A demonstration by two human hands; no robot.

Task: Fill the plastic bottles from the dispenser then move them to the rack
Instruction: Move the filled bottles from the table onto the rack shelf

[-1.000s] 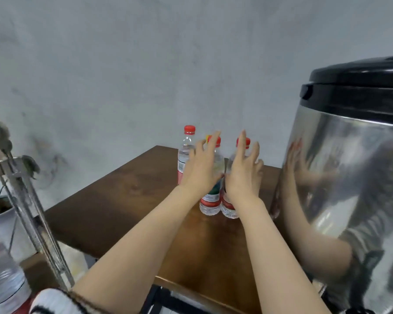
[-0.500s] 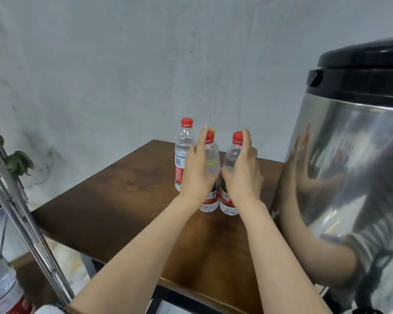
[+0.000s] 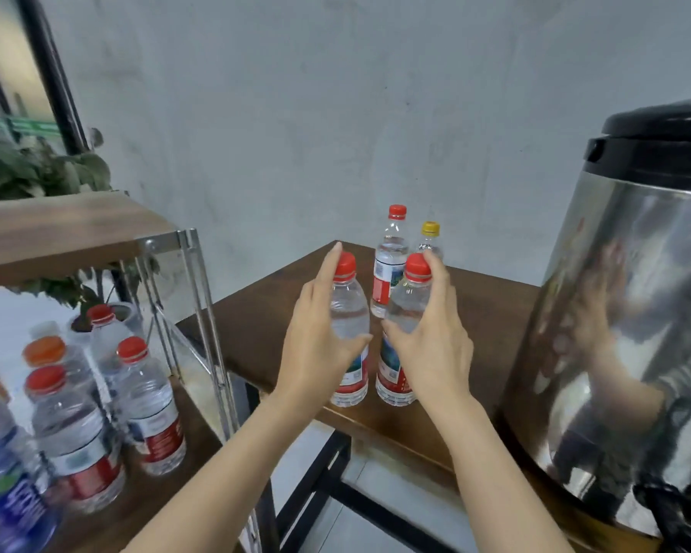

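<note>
Left of the big stainless-steel dispenser with its black lid, at the near edge of the dark wooden table, two clear plastic red-capped bottles are held. The left hand curls round the left bottle, forefinger lying up beside the cap. The right hand wraps the right bottle the same way. I cannot tell whether their bases rest on the table or hang just above it.

Both grips sit high on the smooth shoulders, so a heavy bottle could slide down through the fingers. Carried further left of the dispenser, a base could clip the metal post of the wood-shelved rack or topple the crowded bottles on its lower shelf. The two held bottles nearly touch (a knock could twist one loose).

Both look full of clear water, thin-walled, capped, with red-and-green labels low down. Behind them, still left of the dispenser, stand a taller red-capped bottle and a yellow-capped bottle.
</note>
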